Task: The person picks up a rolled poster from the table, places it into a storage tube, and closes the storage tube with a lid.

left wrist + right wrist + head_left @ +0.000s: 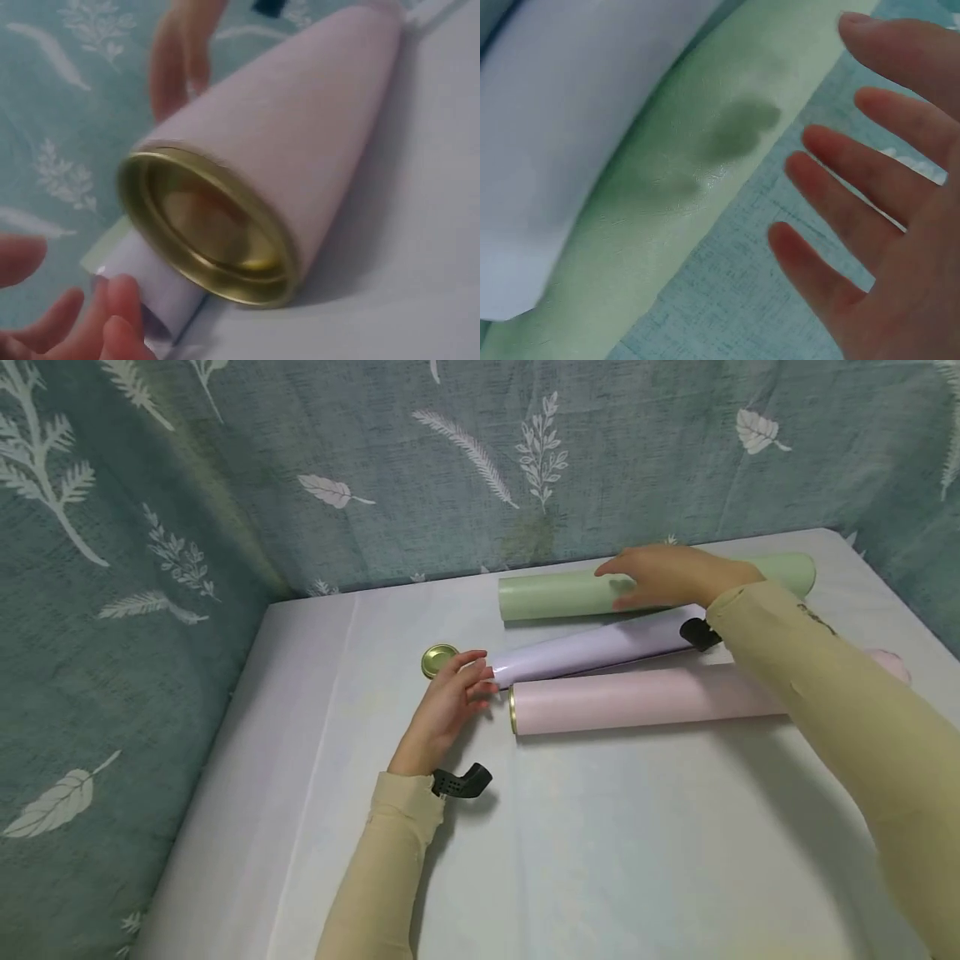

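A rolled lavender sheet (600, 645) lies between a green tube (555, 595) and a pink tube (637, 700). At the roll's left end is my left hand (450, 697), fingers loosely bent; in the left wrist view its fingertips (124, 300) meet the roll's open edge. My right hand (663, 578) hovers over the green tube with fingers spread. The right wrist view shows those fingers (847, 217) apart from the green surface, casting a shadow on it. The pink tube's near end has a gold metal rim (281, 281).
A round gold lid (438, 660) lies on the white table (360, 827) just beyond the left hand. Teal leaf-patterned cloth (420, 485) hangs behind the table and along its left side. The green tube rests near the back edge.
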Demonstrator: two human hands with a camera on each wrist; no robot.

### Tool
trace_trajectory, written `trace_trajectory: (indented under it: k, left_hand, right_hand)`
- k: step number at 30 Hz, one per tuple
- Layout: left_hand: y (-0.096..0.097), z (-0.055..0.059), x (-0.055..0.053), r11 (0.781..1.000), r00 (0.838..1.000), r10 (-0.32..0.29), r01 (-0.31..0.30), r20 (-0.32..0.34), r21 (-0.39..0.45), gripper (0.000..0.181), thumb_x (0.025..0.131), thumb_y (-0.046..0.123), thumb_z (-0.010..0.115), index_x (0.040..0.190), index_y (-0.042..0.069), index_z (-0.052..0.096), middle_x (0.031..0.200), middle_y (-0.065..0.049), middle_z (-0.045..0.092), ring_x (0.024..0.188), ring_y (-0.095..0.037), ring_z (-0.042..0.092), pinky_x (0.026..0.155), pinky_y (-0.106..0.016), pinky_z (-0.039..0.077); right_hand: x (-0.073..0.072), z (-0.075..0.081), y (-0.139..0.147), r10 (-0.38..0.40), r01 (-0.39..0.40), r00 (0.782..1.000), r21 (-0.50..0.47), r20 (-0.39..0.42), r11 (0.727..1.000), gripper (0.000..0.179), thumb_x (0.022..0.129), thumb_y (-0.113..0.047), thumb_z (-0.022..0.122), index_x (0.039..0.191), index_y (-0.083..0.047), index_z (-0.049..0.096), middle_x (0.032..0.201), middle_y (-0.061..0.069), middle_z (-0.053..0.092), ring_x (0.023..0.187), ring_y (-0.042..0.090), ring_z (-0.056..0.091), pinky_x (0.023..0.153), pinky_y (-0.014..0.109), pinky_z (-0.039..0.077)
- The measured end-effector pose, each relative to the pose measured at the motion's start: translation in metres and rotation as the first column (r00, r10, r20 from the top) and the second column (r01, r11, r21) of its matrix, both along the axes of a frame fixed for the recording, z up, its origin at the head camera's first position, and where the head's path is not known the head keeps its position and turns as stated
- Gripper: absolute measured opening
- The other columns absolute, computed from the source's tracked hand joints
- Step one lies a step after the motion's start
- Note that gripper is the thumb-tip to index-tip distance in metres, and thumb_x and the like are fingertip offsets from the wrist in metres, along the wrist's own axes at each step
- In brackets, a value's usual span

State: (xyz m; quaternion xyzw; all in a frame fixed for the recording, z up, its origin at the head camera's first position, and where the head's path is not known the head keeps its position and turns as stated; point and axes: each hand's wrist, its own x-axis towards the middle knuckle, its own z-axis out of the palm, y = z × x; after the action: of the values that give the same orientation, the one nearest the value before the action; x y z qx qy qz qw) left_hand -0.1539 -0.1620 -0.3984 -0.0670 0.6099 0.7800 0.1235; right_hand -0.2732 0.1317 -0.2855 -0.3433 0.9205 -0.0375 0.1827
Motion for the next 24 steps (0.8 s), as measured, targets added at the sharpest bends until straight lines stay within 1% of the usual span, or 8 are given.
trace_trajectory:
  k: [3,6,8,11,15,17,20,24]
  left_hand:
    - [0.009,-0.004,-0.001,0.998,1.0,0.02,-0.019,0.011,-0.068,0.044,0.087,0.026,0.058,0.125,0.011,0.041,0.098,-0.011,0.058,0.073,-0.015,0.06,0.057,-0.023,0.045]
    - [0.015,-0.01,-0.001,0.992,1.0,0.027,-0.027,0.001,-0.125,0.047,0.085,0.024,0.062,0.125,0.013,0.039,0.093,-0.012,0.06,0.067,-0.015,0.059,0.055,-0.023,0.046]
    - [0.017,-0.007,0.001,0.988,1.0,0.018,-0.018,-0.003,-0.152,0.052,0.084,0.021,0.063,0.128,0.011,0.037,0.09,-0.012,0.059,0.065,-0.015,0.058,0.056,-0.023,0.047]
    - [0.019,-0.01,0.0,0.979,0.999,0.014,-0.02,-0.029,-0.204,0.055,0.083,0.018,0.064,0.13,0.009,0.037,0.087,-0.01,0.057,0.062,-0.014,0.055,0.054,-0.023,0.047]
    - [0.02,-0.015,-0.001,0.947,0.999,0.016,-0.031,-0.048,-0.319,0.051,0.081,0.02,0.066,0.126,0.012,0.045,0.089,-0.006,0.054,0.06,-0.014,0.055,0.05,-0.022,0.044]
    - [0.019,-0.013,-0.001,0.929,0.998,0.011,-0.032,-0.058,-0.369,0.049,0.081,0.023,0.067,0.125,0.014,0.048,0.097,-0.003,0.054,0.061,-0.015,0.056,0.05,-0.022,0.042]
    - [0.016,-0.011,-0.002,0.903,0.997,0.002,-0.036,-0.079,-0.428,0.047,0.08,0.027,0.067,0.122,0.018,0.049,0.11,0.001,0.053,0.063,-0.016,0.056,0.048,-0.022,0.039]
    - [0.008,-0.011,-0.001,0.893,0.994,-0.018,-0.031,-0.106,-0.449,0.048,0.079,0.027,0.068,0.122,0.02,0.047,0.116,0.002,0.052,0.059,-0.016,0.054,0.047,-0.023,0.039]
  right_hand:
    - [-0.008,-0.006,-0.005,-0.015,0.015,1.0,0.032,0.02,0.999,0.059,0.086,-0.026,0.059,0.136,-0.005,0.034,0.133,0.023,0.037,0.121,0.04,0.033,0.096,0.055,0.026]
    - [-0.012,-0.013,-0.011,-0.064,0.06,0.997,0.086,0.047,0.994,0.062,0.086,-0.025,0.058,0.138,-0.005,0.031,0.135,0.024,0.034,0.123,0.041,0.028,0.097,0.057,0.024]
    - [-0.014,-0.017,-0.014,-0.081,0.078,0.996,0.108,0.025,0.991,0.063,0.086,-0.025,0.058,0.138,-0.005,0.03,0.135,0.024,0.034,0.123,0.042,0.028,0.096,0.058,0.025]
    - [-0.017,-0.021,-0.018,-0.108,0.105,0.994,0.131,0.015,0.986,0.064,0.085,-0.025,0.06,0.138,-0.005,0.03,0.136,0.025,0.032,0.122,0.044,0.028,0.094,0.058,0.027]
    - [-0.025,-0.028,-0.022,-0.163,0.148,0.983,0.155,0.087,0.977,0.073,0.082,-0.027,0.065,0.14,-0.006,0.025,0.138,0.022,0.029,0.123,0.041,0.028,0.093,0.057,0.028]
    - [-0.028,-0.031,-0.024,-0.191,0.171,0.974,0.152,0.122,0.973,0.078,0.079,-0.028,0.068,0.14,-0.007,0.024,0.138,0.02,0.031,0.122,0.039,0.03,0.092,0.056,0.03]
    - [-0.031,-0.03,-0.024,-0.17,0.155,0.98,0.139,0.1,0.978,0.081,0.076,-0.032,0.071,0.139,-0.007,0.026,0.136,0.019,0.034,0.12,0.038,0.034,0.09,0.055,0.032]
    - [-0.032,-0.022,-0.022,-0.1,0.094,0.994,0.12,0.047,0.988,0.084,0.075,-0.038,0.069,0.139,-0.006,0.026,0.135,0.021,0.035,0.119,0.04,0.035,0.091,0.056,0.03]
